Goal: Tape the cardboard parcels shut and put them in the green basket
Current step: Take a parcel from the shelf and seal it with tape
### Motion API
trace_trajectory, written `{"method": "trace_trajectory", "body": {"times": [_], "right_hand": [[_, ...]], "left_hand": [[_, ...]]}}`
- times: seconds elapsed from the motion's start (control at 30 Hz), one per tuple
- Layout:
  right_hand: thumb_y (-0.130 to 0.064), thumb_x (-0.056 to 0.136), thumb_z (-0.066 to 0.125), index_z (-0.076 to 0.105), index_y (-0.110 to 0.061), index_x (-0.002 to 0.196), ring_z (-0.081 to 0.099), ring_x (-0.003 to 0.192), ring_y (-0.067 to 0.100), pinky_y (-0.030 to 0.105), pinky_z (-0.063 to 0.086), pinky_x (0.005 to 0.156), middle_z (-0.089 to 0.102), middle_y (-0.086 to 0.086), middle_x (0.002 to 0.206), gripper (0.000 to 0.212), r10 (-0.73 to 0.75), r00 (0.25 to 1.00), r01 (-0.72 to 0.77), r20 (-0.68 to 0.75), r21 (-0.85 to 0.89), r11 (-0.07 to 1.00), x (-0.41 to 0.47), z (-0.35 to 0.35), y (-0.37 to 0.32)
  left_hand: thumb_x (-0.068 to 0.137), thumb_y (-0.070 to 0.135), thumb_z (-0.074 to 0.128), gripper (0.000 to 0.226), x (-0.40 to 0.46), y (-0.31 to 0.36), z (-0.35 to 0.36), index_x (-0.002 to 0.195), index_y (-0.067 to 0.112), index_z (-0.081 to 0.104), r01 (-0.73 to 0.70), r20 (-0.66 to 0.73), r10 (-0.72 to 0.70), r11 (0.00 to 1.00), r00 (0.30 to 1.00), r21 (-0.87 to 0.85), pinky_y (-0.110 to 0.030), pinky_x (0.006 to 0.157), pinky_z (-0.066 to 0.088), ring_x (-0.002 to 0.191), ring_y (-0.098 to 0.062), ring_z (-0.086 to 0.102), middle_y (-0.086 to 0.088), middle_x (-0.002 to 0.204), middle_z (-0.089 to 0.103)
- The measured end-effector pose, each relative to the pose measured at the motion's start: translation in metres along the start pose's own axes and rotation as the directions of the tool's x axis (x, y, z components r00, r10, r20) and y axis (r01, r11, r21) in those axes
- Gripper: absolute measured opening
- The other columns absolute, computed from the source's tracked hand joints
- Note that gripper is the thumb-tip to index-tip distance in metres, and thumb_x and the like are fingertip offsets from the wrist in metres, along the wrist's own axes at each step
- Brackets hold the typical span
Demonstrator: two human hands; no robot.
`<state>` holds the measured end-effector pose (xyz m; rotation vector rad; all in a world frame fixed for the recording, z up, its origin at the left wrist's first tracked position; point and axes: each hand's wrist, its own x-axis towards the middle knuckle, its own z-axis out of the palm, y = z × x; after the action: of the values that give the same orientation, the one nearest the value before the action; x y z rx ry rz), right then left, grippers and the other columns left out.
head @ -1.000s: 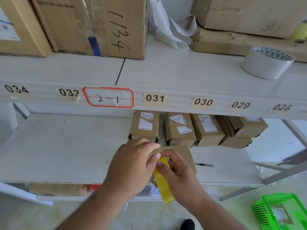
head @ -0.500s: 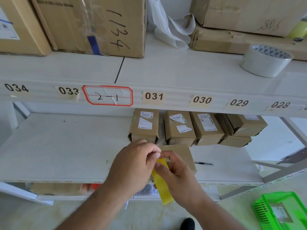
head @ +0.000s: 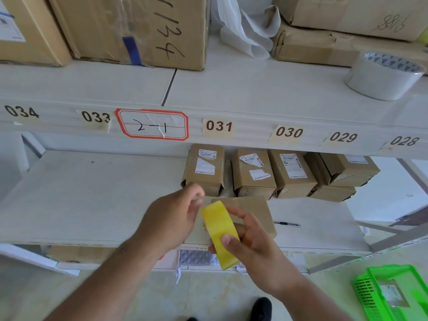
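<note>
My right hand (head: 252,239) grips a yellow tape roll (head: 218,230) over the front of the lower shelf. My left hand (head: 171,218) is just left of the roll, its fingertips pinching what looks like the tape's free end near the roll's top. A flat cardboard parcel (head: 254,212) lies on the shelf right behind both hands, partly hidden by them. Several small cardboard parcels (head: 252,174) with white labels stand in a row behind it. The green basket (head: 370,295) sits on the floor at the lower right with a parcel inside.
A pen (head: 287,224) lies on the lower shelf (head: 92,200) right of the flat parcel. A clear tape roll (head: 382,76) rests on the upper shelf at right, beside big cartons (head: 129,28). My shoe (head: 261,308) shows on the floor.
My left hand has pulled up and to the left, away from the right hand. The yellow roll has turned so more of its face shows.
</note>
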<state>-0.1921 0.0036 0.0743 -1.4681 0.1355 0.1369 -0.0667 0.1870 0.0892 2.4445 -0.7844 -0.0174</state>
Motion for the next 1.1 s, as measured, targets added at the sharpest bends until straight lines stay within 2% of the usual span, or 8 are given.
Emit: {"method": "trace_trajectory", "body": {"times": [0.17, 0.3, 0.4, 0.53, 0.77, 0.93, 1.0, 1.1], "right_hand": [[-0.018, 0.095, 0.066, 0.038, -0.020, 0.152, 0.066, 0.118, 0.045, 0.056, 0.054, 0.098, 0.073, 0.021, 0.122, 0.064, 0.017, 1.000, -0.016, -0.013, 0.107, 0.994, 0.006, -0.002, 0.000], [-0.015, 0.092, 0.065, 0.039, -0.020, 0.149, 0.072, 0.106, 0.037, 0.044, 0.059, 0.087, 0.076, 0.016, 0.112, 0.063, 0.078, 0.997, -0.077, -0.004, 0.090, 0.993, 0.012, 0.004, 0.001], [-0.023, 0.095, 0.069, 0.053, -0.023, 0.136, 0.074, 0.090, 0.019, 0.025, 0.056, 0.073, 0.079, 0.005, 0.099, 0.044, 0.130, 0.979, -0.132, -0.154, 0.000, 0.991, 0.017, 0.015, 0.003], [-0.027, 0.107, 0.056, 0.066, -0.022, 0.114, 0.070, 0.077, 0.002, 0.015, 0.050, 0.065, 0.077, -0.010, 0.086, 0.014, 0.116, 0.929, -0.156, -0.352, -0.090, 0.984, 0.027, 0.023, 0.025], [-0.067, 0.105, 0.035, 0.069, -0.010, 0.097, 0.070, 0.081, 0.018, 0.040, 0.055, 0.085, 0.074, 0.005, 0.081, 0.067, 0.352, 0.878, -0.391, -0.323, -0.064, 0.918, 0.055, 0.024, 0.061], [-0.041, 0.099, 0.046, 0.064, -0.023, 0.091, 0.068, 0.084, 0.023, 0.046, 0.055, 0.088, 0.072, 0.000, 0.080, 0.027, 0.372, 0.771, -0.570, -0.516, -0.301, 0.764, 0.061, -0.026, 0.094], [-0.034, 0.100, 0.052, 0.064, -0.030, 0.105, 0.065, 0.091, 0.017, 0.037, 0.055, 0.084, 0.068, -0.007, 0.096, 0.013, 0.309, 0.752, -0.581, -0.583, -0.364, 0.728, 0.053, -0.057, 0.099], [-0.034, 0.100, 0.059, 0.054, -0.031, 0.140, 0.053, 0.126, 0.017, 0.036, 0.046, 0.104, 0.056, -0.006, 0.140, 0.041, 0.150, 0.745, -0.575, -0.649, -0.513, 0.637, 0.049, -0.102, 0.102]], "left_hand": [[0.100, 0.060, 0.043, 0.043, -0.028, 0.005, 0.014, 0.079, 0.026, 0.057, 0.306, -0.018, -0.344, 0.857, 0.939, -0.415, -0.039, 0.063, 0.048, 0.055, -0.006, 0.054, 0.011, 0.063, 0.061], [0.080, 0.087, 0.043, 0.070, -0.043, 0.046, 0.032, 0.098, 0.026, 0.073, 0.539, 0.416, -0.359, 0.391, 0.836, -0.746, -0.049, 0.097, 0.053, 0.092, -0.018, 0.073, -0.006, 0.094, 0.075], [0.089, 0.070, 0.059, 0.051, -0.039, 0.052, 0.046, 0.111, 0.027, 0.076, 0.546, 0.469, -0.422, 0.077, 0.776, -0.834, -0.054, 0.106, 0.050, 0.108, -0.023, 0.073, -0.004, 0.110, 0.078], [0.102, 0.048, 0.056, 0.027, -0.045, 0.052, 0.064, 0.111, 0.033, 0.076, 0.523, 0.367, -0.526, 0.181, 0.767, -0.833, -0.053, 0.105, 0.051, 0.109, -0.018, 0.072, 0.003, 0.110, 0.078], [0.103, 0.039, 0.057, 0.025, -0.049, 0.022, 0.079, 0.095, 0.021, 0.072, 0.580, 0.286, -0.572, 0.435, 0.769, -0.689, -0.035, 0.076, 0.055, 0.084, -0.013, 0.072, 0.003, 0.088, 0.076], [0.095, 0.040, 0.067, 0.040, -0.013, -0.074, 0.113, 0.069, 0.012, 0.054, 0.611, 0.100, -0.609, 0.745, 0.787, -0.268, -0.036, 0.058, 0.047, 0.058, -0.023, 0.060, -0.006, 0.059, 0.057], [0.094, 0.039, 0.066, 0.037, 0.002, -0.123, 0.135, 0.072, 0.013, 0.054, 0.622, 0.094, -0.615, 0.779, 0.783, -0.078, -0.039, 0.062, 0.053, 0.066, -0.032, 0.065, -0.008, 0.064, 0.061], [0.098, 0.034, 0.064, 0.027, 0.014, -0.182, 0.163, 0.097, 0.007, 0.067, 0.597, 0.121, -0.610, 0.792, 0.783, 0.126, -0.044, 0.078, 0.055, 0.095, -0.042, 0.068, -0.022, 0.098, 0.071]]}}
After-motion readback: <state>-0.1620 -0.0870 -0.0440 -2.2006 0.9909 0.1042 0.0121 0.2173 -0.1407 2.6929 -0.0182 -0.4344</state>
